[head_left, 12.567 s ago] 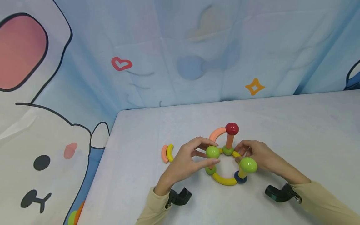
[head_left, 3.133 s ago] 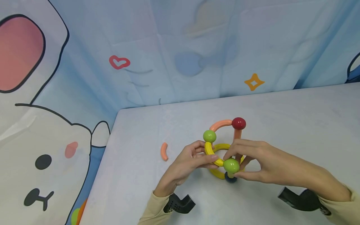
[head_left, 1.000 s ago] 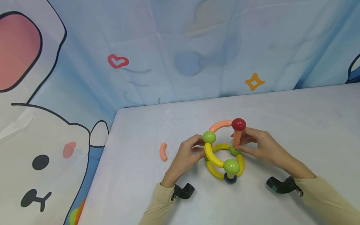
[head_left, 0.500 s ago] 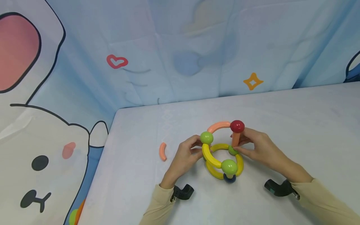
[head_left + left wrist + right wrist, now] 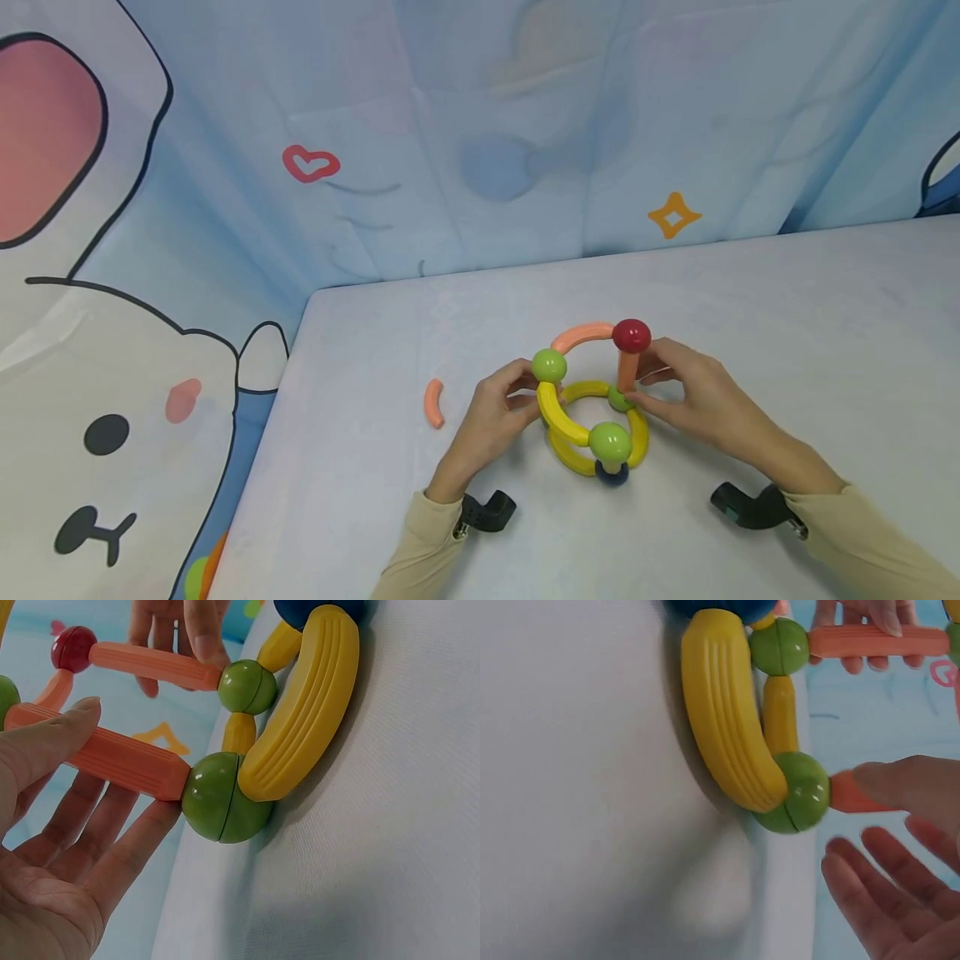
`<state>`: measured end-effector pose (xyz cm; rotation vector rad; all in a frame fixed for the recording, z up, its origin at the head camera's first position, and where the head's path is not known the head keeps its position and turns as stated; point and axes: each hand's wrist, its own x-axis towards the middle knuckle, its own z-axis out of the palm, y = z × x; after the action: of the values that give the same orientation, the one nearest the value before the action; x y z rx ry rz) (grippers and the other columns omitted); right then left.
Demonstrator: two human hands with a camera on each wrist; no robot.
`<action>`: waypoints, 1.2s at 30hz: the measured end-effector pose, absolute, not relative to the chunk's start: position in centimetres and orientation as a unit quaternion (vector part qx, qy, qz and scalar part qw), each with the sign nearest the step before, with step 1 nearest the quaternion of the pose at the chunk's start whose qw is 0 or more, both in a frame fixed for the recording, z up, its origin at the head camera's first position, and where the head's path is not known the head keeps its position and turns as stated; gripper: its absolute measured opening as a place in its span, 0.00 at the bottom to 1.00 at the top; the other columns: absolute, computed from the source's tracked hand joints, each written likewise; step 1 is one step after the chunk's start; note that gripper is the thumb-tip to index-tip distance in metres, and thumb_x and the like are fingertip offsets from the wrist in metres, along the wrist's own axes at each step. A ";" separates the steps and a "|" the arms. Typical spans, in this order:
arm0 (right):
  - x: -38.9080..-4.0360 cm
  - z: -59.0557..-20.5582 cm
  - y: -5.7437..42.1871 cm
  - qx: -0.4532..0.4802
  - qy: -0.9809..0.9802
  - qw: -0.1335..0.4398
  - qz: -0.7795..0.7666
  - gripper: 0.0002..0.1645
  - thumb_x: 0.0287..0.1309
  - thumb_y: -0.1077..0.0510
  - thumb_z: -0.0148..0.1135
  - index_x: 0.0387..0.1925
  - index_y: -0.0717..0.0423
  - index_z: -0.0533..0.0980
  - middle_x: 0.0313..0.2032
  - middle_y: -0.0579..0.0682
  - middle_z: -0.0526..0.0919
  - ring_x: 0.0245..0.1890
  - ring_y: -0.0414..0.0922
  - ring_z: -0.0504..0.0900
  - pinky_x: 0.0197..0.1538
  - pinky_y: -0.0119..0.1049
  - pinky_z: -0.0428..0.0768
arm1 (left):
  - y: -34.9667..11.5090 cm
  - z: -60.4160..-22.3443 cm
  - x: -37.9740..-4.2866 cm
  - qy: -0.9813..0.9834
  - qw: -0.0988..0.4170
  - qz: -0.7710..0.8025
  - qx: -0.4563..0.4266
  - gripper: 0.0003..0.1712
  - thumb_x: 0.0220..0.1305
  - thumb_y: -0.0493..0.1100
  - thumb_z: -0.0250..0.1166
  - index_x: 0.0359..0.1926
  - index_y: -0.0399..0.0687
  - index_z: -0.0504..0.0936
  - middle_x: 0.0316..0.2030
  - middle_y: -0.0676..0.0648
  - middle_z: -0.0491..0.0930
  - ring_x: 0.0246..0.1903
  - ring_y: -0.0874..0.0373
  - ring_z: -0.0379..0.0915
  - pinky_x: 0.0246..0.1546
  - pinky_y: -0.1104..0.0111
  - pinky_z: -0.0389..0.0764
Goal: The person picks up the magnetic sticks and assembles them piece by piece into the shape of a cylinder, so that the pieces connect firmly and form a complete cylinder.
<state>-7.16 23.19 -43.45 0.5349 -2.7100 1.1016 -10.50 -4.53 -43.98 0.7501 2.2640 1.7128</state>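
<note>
A toy frame of rods and balls stands on the table. Its lower ring has yellow curved rods, green balls and a blue ball. Above, an orange curved rod links a red ball to a green ball, and a yellow curved rod runs on to the front green ball. My left hand holds the left orange upright rod between thumb and fingers. With thumb and fingers around it, my right hand holds the orange upright rod below the red ball.
A loose orange curved rod lies on the table left of my left hand. Behind the table hangs a printed blue curtain. Each wrist carries a black camera mount, the right one low over the table.
The yellow curved rod from the table now joins two upper green balls; the orange curved rod reaches the left one. My right hand has moved from the front ball to the rod below the red ball.
</note>
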 end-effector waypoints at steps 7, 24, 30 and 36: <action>-6.1 -42.1 24.8 0.173 -0.913 0.106 0.354 0.39 0.43 0.69 0.84 0.58 0.60 0.76 0.47 0.52 0.83 0.42 0.53 0.88 0.46 0.34 0.87 | -4.6 -44.0 -10.4 0.767 0.097 0.580 0.256 0.17 0.67 0.32 0.72 0.55 0.39 0.81 0.50 0.42 0.82 0.53 0.51 0.81 0.54 0.68 0.84; -7.3 -42.3 23.9 0.205 -0.899 0.092 0.376 0.29 0.47 0.70 0.82 0.51 0.57 0.79 0.45 0.48 0.84 0.42 0.49 0.88 0.44 0.46 0.89 | -6.2 -43.6 -6.0 0.802 0.089 0.520 0.279 0.28 0.58 0.31 0.79 0.56 0.41 0.76 0.51 0.45 0.79 0.50 0.55 0.79 0.50 0.71 0.84; -7.5 -42.8 23.8 0.203 -0.896 0.076 0.387 0.27 0.50 0.67 0.82 0.52 0.58 0.80 0.43 0.46 0.86 0.42 0.49 0.89 0.45 0.46 0.89 | -3.8 -44.7 -5.4 0.785 0.129 0.509 0.329 0.27 0.59 0.36 0.80 0.57 0.42 0.78 0.50 0.47 0.81 0.47 0.62 0.82 0.53 0.74 0.82; -7.7 -43.0 23.6 0.195 -0.896 0.049 0.396 0.25 0.52 0.65 0.81 0.52 0.60 0.80 0.45 0.50 0.87 0.43 0.54 0.88 0.46 0.54 0.87 | -1.5 -45.2 -5.0 0.787 0.104 0.485 0.366 0.19 0.63 0.40 0.78 0.52 0.43 0.82 0.45 0.50 0.85 0.44 0.70 0.79 0.53 0.78 0.79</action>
<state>-7.69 23.62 -43.03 0.5957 -2.7294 1.2079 -5.04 -1.52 -45.21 1.0804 2.3221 1.4313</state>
